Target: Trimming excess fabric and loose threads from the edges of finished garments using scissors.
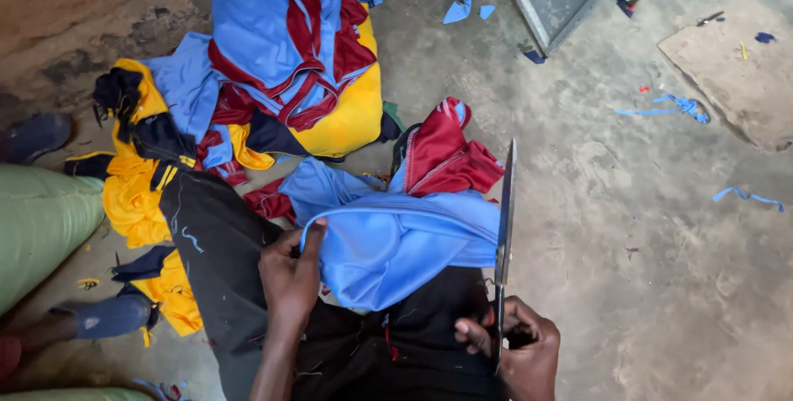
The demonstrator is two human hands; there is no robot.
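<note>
Cutting step in hand. Left hand point(289, 273) grips the edge of the blue cloth point(396, 240) on the lap. Right hand point(516, 347) is closed around the scissors point(504, 227), blades pointing to 12 o'clock beside the cloth's right edge. Next move, I judge: cloth held taut, blades aligned.

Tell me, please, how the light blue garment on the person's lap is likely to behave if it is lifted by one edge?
The light blue garment will probably hang floppy: it already folds and sags over the lap. It looks thin and faintly shiny, so likely light and a bit slippery; the left hand pinches its edge. The scissors in the right hand would stay rigid.
</note>
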